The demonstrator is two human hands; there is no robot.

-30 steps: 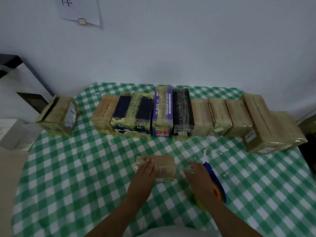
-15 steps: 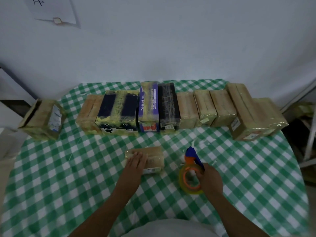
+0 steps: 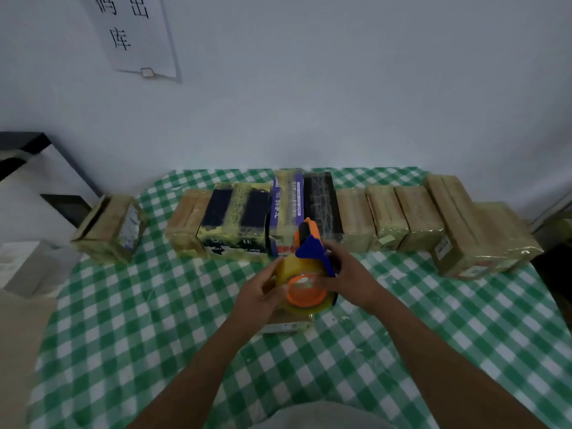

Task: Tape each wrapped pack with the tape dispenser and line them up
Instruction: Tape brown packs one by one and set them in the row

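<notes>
Table edges: The green checked tablecloth [image 3: 148, 320] ends at the wall behind. Its left edge drops off beside a white box [image 3: 21, 267], and its right edge falls away just past the last big brown pack [image 3: 486, 239].
Open room: There's plenty of bare cloth left and right of my arms and across the whole near half. Only a narrow strip lies between my hands and the back row.
Right hand [image 3: 351, 278]: My fingers are curled tight round the blue frame of the tape dispenser [image 3: 312, 250]. It's lifted off the cloth with its orange nose pointing at the row.
Left hand [image 3: 258, 294]: My thumb and forefinger pinch the yellowish tape roll [image 3: 286, 269] on its left side. I can't tell how the other fingers lie.
Wrapped pack [image 3: 283, 327]: It lies flat on the cloth right under the dispenser. My hands mostly hide it, and only its near edge with a pale label shows.
Row of taped packs [image 3: 383, 215]: They stand shoulder to shoulder along the back. There are brown ones, a dark blue and yellow box [image 3: 236, 218], a purple box [image 3: 286, 205] and a black box [image 3: 320, 199]. The dispenser's nose is in line with these last two.
Lone brown box [image 3: 108, 232]: It sits apart from the row at the left edge, tilted.
Wall: A paper sheet [image 3: 136, 35] with printed characters hangs up on the left.
Far left: There's a dark shelf [image 3: 24, 144], well clear of my hands.
</notes>
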